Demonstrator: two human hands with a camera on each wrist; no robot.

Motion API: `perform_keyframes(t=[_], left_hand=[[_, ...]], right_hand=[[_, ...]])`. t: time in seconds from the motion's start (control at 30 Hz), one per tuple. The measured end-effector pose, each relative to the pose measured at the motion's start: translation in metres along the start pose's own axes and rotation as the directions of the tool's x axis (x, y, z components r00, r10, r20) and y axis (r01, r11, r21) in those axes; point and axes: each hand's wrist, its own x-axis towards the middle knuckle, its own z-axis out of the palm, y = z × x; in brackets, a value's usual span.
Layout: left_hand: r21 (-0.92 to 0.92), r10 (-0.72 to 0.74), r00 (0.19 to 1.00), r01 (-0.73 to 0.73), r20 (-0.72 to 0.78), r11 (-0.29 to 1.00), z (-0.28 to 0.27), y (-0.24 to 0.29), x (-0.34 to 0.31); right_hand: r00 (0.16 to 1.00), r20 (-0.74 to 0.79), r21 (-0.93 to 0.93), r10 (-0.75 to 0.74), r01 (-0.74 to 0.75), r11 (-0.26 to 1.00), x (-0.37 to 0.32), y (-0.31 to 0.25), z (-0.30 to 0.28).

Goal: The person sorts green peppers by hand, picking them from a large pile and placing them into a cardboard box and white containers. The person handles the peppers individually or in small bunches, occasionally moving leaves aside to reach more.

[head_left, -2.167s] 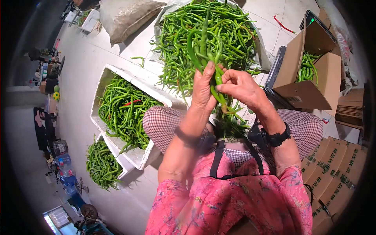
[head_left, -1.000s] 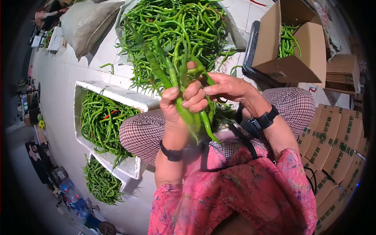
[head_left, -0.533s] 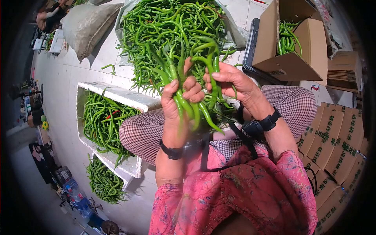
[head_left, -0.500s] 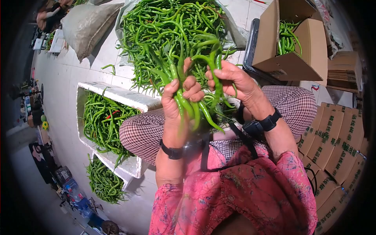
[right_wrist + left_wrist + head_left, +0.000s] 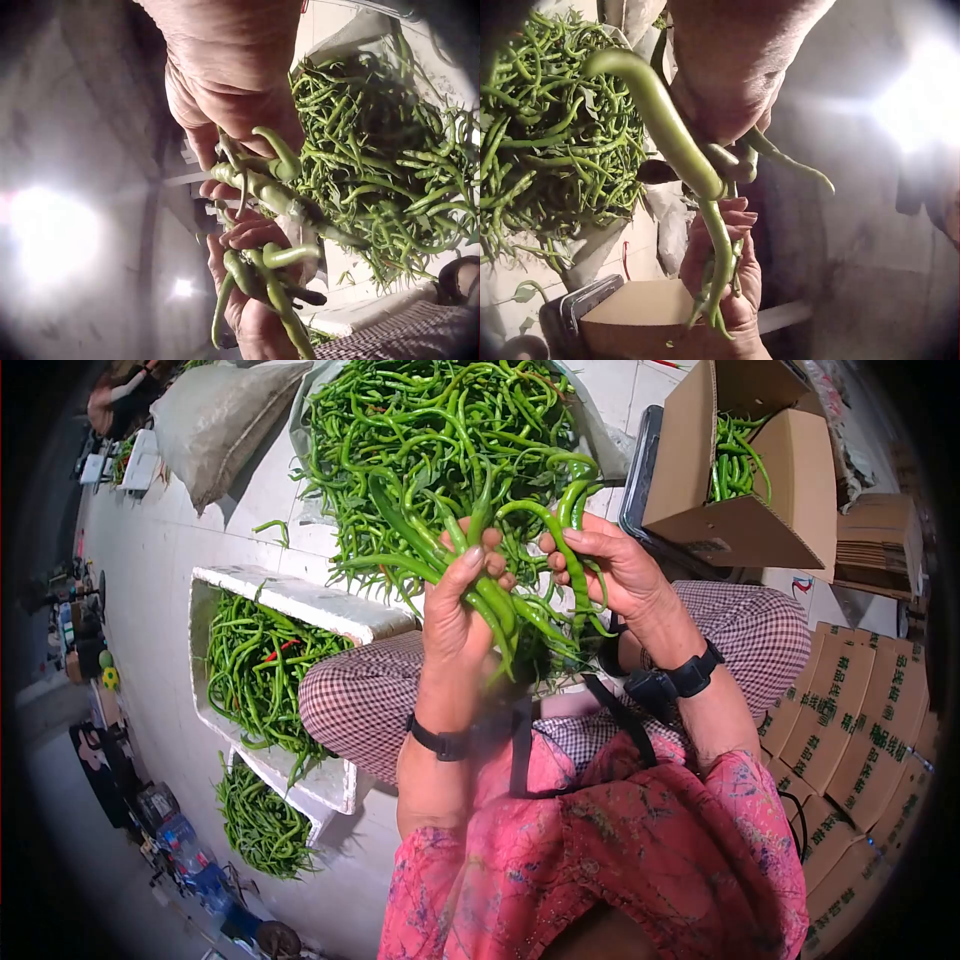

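Note:
My left hand (image 5: 462,605) grips a bunch of long green peppers (image 5: 495,605), their ends sticking out above and below the fist. Just to its right, my right hand (image 5: 625,575) pinches a few curved peppers (image 5: 573,565) between thumb and fingers. A small gap separates the two hands. In the left wrist view a thick pepper (image 5: 667,135) crosses in front of the left hand (image 5: 724,67), with the right hand (image 5: 727,262) beyond. The right wrist view shows peppers (image 5: 262,187) under the right hand (image 5: 232,82) and the left hand's bunch (image 5: 277,296) below them.
A large pepper heap (image 5: 430,440) lies ahead on a sheet. White foam boxes (image 5: 365,610) of peppers stand at the left, an open carton (image 5: 750,535) with peppers at the right. A stuffed sack (image 5: 220,425) lies at upper left, flattened cartons (image 5: 850,730) at lower right.
My right hand has drawn slightly away to the right with its peppers. My left hand has turned a little, and its bunch leans more to the left at the top.

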Motion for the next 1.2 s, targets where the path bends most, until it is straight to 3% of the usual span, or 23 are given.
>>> perform_keyframes(t=[0.17,0.23,0.3,0.47,0.57,0.67,0.7,0.77,0.83,0.87,0.93,1.0,1.03,1.13,1.2], left_hand=[[-0.005,0.026,0.999,-0.026,-0.032,1.000,-0.003,-0.001,0.007],[0.031,0.034,0.991,-0.031,-0.131,0.999,-0.015,-0.002,0.011],[0.176,0.132,0.959,-0.089,-0.250,0.980,-0.022,-0.007,0.018],[0.257,0.272,0.896,-0.186,-0.353,0.948,-0.045,-0.014,0.034],[0.339,0.304,0.947,-0.254,-0.103,0.906,-0.068,-0.024,0.028],[0.418,0.326,0.934,-0.357,0.144,0.836,-0.099,-0.037,0.019],[0.444,0.327,0.917,-0.397,0.229,0.804,-0.108,-0.040,0.016],[0.485,0.289,0.875,-0.460,0.387,0.743,-0.118,-0.041,0.009],[0.843,0.175,0.981,-0.160,0.080,0.513,-0.093,-0.022,0.001],[0.842,0.179,0.980,-0.168,0.086,0.514,-0.087,-0.015,0.000],[0.793,0.218,0.976,-0.145,0.016,0.591,-0.076,-0.005,-0.009],[0.733,0.229,0.972,-0.118,-0.053,0.671,-0.064,-0.002,-0.025],[0.698,0.225,0.971,-0.102,-0.087,0.709,-0.060,0.000,-0.040],[0.581,0.190,0.963,-0.043,-0.194,0.813,-0.044,0.013,-0.052],[0.504,0.154,0.951,0.003,-0.270,0.864,-0.028,0.012,-0.050]], right_hand=[[0.998,-0.060,-0.021,0.001,-0.002,1.000,-0.003,0.004,0.013],[0.997,-0.082,-0.042,-0.003,-0.001,0.999,-0.002,-0.002,0.029],[0.996,-0.078,-0.119,0.044,-0.053,0.991,0.001,-0.012,0.049],[0.982,0.134,-0.267,0.134,-0.094,0.959,0.038,-0.009,0.130],[0.940,0.204,-0.413,0.272,-0.169,0.895,0.068,0.045,0.227],[0.882,0.280,-0.631,0.378,-0.128,0.765,0.113,0.108,0.245],[0.888,0.301,-0.726,0.348,-0.023,0.687,0.122,0.120,0.242],[0.866,0.302,-0.611,0.398,-0.144,0.778,0.100,0.116,0.248],[0.851,0.286,-0.634,0.441,-0.177,0.753,0.094,0.114,0.244],[0.830,0.315,-0.550,0.461,-0.237,0.801,0.091,0.110,0.241],[0.813,0.340,-0.467,0.473,-0.291,0.835,0.086,0.101,0.232],[0.776,0.400,-0.208,0.487,-0.441,0.873,0.081,0.090,0.218],[0.789,0.386,-0.210,0.479,-0.430,0.878,0.078,0.084,0.209],[0.744,0.534,-0.052,0.402,-0.446,0.894,0.069,0.071,0.178],[0.782,0.507,-0.025,0.363,-0.408,0.913,0.059,0.062,0.160]])
